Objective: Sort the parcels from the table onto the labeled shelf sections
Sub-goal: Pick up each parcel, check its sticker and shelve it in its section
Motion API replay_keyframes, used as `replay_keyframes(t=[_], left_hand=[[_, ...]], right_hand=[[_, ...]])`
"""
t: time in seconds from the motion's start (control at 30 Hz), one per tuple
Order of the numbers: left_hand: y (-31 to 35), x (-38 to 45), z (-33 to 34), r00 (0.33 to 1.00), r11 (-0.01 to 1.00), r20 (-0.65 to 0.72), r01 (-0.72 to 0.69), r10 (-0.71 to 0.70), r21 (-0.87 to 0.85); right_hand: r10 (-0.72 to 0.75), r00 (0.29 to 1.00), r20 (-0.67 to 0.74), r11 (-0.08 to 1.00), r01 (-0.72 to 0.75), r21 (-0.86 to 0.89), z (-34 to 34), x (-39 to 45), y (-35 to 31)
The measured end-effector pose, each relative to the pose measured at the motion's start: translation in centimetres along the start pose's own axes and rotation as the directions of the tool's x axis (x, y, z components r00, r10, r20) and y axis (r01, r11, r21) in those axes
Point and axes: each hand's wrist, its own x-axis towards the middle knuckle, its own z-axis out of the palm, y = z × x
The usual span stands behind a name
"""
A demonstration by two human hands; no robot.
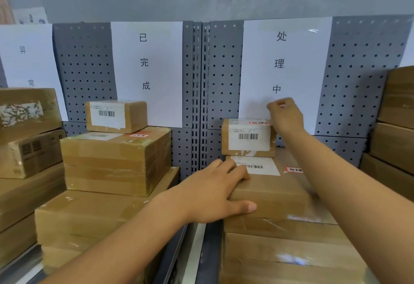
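Nearest the camera, the left hand (215,196) is lying with straight fingers spread flat on the top and left edge of a large parcel (268,196), which is sitting on a stack of brown boxes in the right-hand shelf section; it is bearing a white barcode label and a small red sticker (294,169) whose writing is too blurred to read. Just beyond, a small parcel (247,138) is resting on that box's far end, showing its own barcode label and a red sticker on top. The right hand (285,115) is hovering at this parcel's upper right corner with fingers loosely curled, seemingly holding nothing, though whether it is touching the box is hard to tell. Behind it, a white sheet (284,68) is reading 处理中. In the section to the left, 2 more labelled parcels are sitting stacked under a sheet (147,70) reading 已完成, and at the far left a third sheet (26,59) is reading 异常 above further boxes. Sorting is looking well advanced, with several parcels shelved; the table is out of view, so what is remaining cannot be judged.
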Motion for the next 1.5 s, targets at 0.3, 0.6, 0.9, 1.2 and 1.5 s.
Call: replay_keyframes(t=[0.3, 0.6, 0.9, 1.2, 1.5], left_hand=[[-1.4, -2.9, -2.8, 0.962, 0.952, -0.180, 0.155, -0.206, -0.264], [-4.7, -16.1, -6.3, 0.708, 0.676, -0.415, 0.693, -0.571, 0.252], [-2.8, -34.2, -5.5, 0.441, 0.266, -0.332, 0.848, -0.834, 0.458], [-6.4, -49.6, -9.2, 0.369, 0.071, -0.421, 0.816, -0.829, 0.574], [-10.1, -67.1, -14.2, 0.230, -0.062, -0.475, 0.850, -0.850, 0.523]], right_hand=[[-0.531, 0.777, 0.339, 0.838, 0.542, 0.071, 3.3, -8.6, -4.6], [-0.642, 0.349, 0.683, 0.563, 0.819, 0.111, 8.3, -16.9, -6.9], [-0.713, 0.079, 0.696, 0.465, 0.797, 0.386, 16.4, -33.1, -9.7], [-0.806, -0.032, 0.591, 0.262, 0.876, 0.405, 25.1, -43.2, -19.1], [-0.836, -0.096, 0.539, 0.252, 0.807, 0.535, 34.4, -58.4, -31.1]])
